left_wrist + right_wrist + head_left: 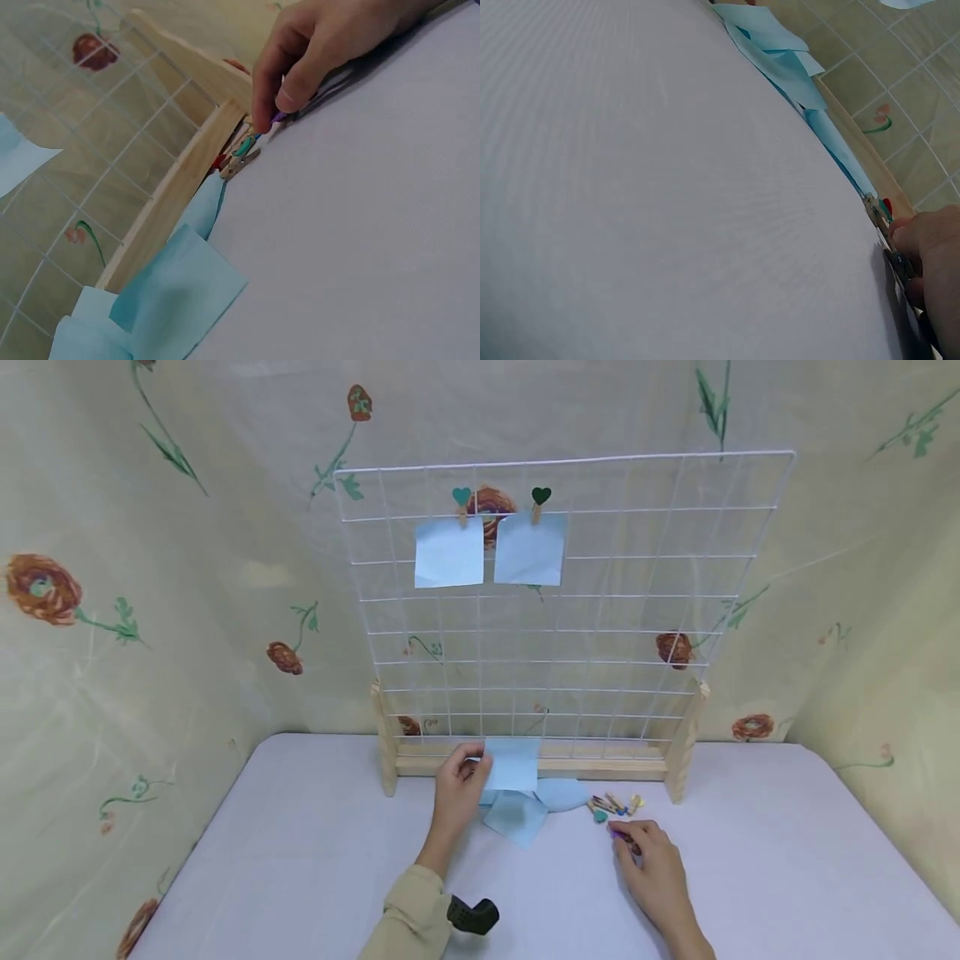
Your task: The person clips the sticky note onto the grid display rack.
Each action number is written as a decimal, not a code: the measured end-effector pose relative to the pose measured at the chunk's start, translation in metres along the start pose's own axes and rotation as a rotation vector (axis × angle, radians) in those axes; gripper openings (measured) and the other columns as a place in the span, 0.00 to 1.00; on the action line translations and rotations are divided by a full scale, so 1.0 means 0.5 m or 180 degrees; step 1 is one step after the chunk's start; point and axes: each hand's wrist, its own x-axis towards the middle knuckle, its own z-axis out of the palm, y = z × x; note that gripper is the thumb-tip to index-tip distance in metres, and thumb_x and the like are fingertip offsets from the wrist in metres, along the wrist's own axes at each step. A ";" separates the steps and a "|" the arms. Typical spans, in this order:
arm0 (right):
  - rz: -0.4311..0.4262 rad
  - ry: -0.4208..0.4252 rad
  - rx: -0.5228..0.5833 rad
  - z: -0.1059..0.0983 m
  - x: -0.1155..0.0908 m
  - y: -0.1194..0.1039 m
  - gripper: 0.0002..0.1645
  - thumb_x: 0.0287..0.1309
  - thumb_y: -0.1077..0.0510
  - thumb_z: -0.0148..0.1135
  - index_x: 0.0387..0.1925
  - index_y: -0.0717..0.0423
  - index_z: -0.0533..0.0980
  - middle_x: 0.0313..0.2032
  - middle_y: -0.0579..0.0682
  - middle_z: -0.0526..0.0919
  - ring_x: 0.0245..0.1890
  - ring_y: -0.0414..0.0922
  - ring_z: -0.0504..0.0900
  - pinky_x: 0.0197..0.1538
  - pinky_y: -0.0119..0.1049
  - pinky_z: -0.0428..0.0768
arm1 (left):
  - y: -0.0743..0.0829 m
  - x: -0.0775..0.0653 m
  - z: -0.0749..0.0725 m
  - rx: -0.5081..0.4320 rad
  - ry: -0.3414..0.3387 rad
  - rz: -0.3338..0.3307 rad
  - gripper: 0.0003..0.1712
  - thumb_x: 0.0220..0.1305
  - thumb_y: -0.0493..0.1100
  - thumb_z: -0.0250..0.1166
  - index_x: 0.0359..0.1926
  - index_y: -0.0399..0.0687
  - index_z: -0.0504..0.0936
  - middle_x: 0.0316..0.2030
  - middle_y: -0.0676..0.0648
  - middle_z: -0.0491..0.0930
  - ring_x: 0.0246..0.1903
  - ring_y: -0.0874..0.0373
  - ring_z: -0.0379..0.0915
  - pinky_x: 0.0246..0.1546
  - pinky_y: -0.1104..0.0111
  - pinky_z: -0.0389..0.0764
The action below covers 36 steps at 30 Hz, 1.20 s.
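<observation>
My left hand point(459, 785) pinches the left edge of a light blue paper square point(513, 763) and holds it upright by the foot of the white wire grid. More blue paper squares point(517, 817) lie just below it, overlapping on the table. To the right, my right hand point(654, 868) has its fingertips low over the table, pinching a small clothespin with a purple part point(617, 834). Most of that clothespin is hidden by the fingers. Beside those fingers lies a small pile of wooden clothespins point(615, 804), one with a teal heart point(600, 817).
A white wire grid point(600, 631) stands in a wooden base point(600, 768) at the table's back. On its upper part hang two blue squares, left point(448, 553) and right point(529, 550), under heart clothespins. A black device point(474, 916) sits at the left wrist. Flowered cloth point(187, 693) surrounds the table.
</observation>
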 end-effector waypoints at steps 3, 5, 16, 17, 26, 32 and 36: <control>0.0008 -0.0053 -0.0042 0.001 -0.003 0.001 0.13 0.54 0.64 0.63 0.43 0.55 0.82 0.37 0.51 0.81 0.30 0.39 0.73 0.37 0.37 0.64 | 0.014 0.011 0.008 -0.0047 -0.0021 0.0015 0.11 0.64 0.35 0.59 0.47 0.35 0.78 0.45 0.37 0.77 0.34 0.65 0.74 0.36 0.79 0.75; 0.0007 -0.0102 -0.0031 0.002 -0.007 0.000 0.14 0.55 0.63 0.62 0.44 0.55 0.81 0.38 0.52 0.81 0.30 0.41 0.74 0.38 0.38 0.64 | 0.021 0.019 0.012 -0.0087 -0.0029 0.0029 0.12 0.64 0.35 0.59 0.47 0.34 0.78 0.45 0.37 0.77 0.33 0.65 0.73 0.35 0.78 0.74; -0.0140 -0.0124 0.0055 0.013 -0.042 -0.009 0.14 0.51 0.66 0.66 0.41 0.49 0.82 0.42 0.49 0.81 0.47 0.52 0.72 0.43 0.46 0.63 | -0.023 0.056 0.026 0.0021 -0.0031 0.0016 0.12 0.65 0.41 0.59 0.48 0.43 0.79 0.45 0.42 0.78 0.35 0.63 0.73 0.36 0.77 0.75; -0.0162 -0.0139 0.0081 0.013 -0.042 -0.011 0.15 0.51 0.65 0.66 0.40 0.48 0.81 0.42 0.48 0.81 0.47 0.52 0.72 0.44 0.47 0.63 | -0.022 0.059 0.028 0.0046 -0.0036 0.0035 0.12 0.66 0.42 0.59 0.48 0.44 0.79 0.46 0.43 0.78 0.35 0.63 0.74 0.37 0.76 0.76; -0.0134 -0.0428 0.0080 0.011 -0.038 -0.019 0.15 0.49 0.62 0.69 0.40 0.47 0.81 0.38 0.42 0.82 0.42 0.45 0.75 0.45 0.44 0.65 | 0.006 0.078 0.044 0.0100 -0.0023 0.0080 0.12 0.66 0.47 0.59 0.48 0.50 0.79 0.45 0.47 0.78 0.40 0.62 0.76 0.43 0.73 0.77; -0.0054 -0.0590 -0.0039 0.009 -0.030 -0.027 0.14 0.52 0.61 0.68 0.43 0.49 0.81 0.37 0.43 0.80 0.39 0.42 0.75 0.45 0.44 0.67 | 0.025 0.087 0.055 0.0054 -0.0052 0.0183 0.12 0.66 0.44 0.59 0.48 0.47 0.78 0.46 0.46 0.78 0.38 0.62 0.75 0.42 0.73 0.76; -0.0149 -0.0599 -0.0068 0.013 -0.027 -0.035 0.15 0.51 0.60 0.68 0.43 0.50 0.82 0.35 0.42 0.78 0.36 0.39 0.74 0.44 0.42 0.66 | 0.034 0.092 0.060 0.0057 -0.0066 0.0197 0.12 0.66 0.44 0.59 0.48 0.48 0.78 0.46 0.47 0.78 0.39 0.63 0.75 0.42 0.73 0.77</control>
